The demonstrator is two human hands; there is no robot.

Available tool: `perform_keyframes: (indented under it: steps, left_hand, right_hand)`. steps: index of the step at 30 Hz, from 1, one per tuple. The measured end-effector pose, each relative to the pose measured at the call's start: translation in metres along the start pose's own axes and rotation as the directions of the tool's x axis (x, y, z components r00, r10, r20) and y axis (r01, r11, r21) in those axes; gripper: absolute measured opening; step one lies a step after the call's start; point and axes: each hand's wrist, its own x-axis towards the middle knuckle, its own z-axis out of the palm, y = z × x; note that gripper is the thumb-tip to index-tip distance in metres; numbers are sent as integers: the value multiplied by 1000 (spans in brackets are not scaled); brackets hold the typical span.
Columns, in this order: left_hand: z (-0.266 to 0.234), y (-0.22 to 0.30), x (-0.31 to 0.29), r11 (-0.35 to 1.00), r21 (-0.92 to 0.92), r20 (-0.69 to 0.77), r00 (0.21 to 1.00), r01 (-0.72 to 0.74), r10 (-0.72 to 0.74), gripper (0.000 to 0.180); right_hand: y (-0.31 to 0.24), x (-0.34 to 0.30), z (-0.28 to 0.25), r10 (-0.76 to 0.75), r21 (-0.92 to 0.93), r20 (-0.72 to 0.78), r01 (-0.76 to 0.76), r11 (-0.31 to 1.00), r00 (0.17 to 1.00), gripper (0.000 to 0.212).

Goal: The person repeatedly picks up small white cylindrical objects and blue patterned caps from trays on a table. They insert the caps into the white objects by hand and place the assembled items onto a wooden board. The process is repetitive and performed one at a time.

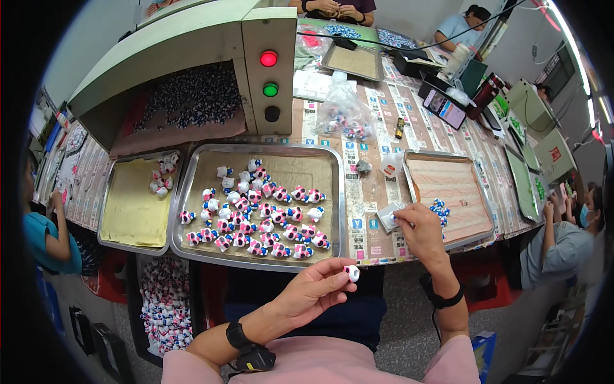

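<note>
My left hand (313,286) is closed, with thumb and fingertips round a small white figurine head (352,274) with a pink edge and a round opening. To its right, my right hand (425,237) pinches something I cannot make out, its fingertips over a small pale square pad (384,221) on the table. Beside that hand, small blue pieces (439,208) lie in a heap at the left edge of a lined tray (457,185). Many pink, white and blue figurines (265,217) sit in a large metal tray (341,211) in front of me on the left.
A box-shaped machine (268,32) with dark pieces inside stands behind the large tray. A yellow-lined tray (131,211) is at left; a bin of figurine parts (165,301) is below. A white bottle (391,164), clear bag (345,115) and phone (444,109) stand beyond. Other people sit around.
</note>
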Motion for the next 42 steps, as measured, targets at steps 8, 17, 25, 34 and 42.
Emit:
perform_keyframes:
  steps: [8,17,25,34,42]
  left_hand:
    - [6,-2,3,997,59,-95,994,-50,56,32]
    - [9,-4,3,996,85,-100,994,-41,49,33]
    - [10,-7,2,989,136,-140,988,-50,69,29]
    - [17,-4,2,947,320,-205,973,-35,106,23]
    - [15,64,-19,433,893,-195,766,-119,612,24]
  right_hand:
    - [-51,-19,-17,80,321,14,-80,944,997,15]
    - [-87,-48,-17,45,668,113,-110,736,993,19]
    - [-87,-51,-13,12,618,151,-104,779,988,20]
    - [-81,-50,-13,-51,672,187,-90,735,981,18]
    - [-49,-40,-31,139,422,-73,-96,901,988,18]
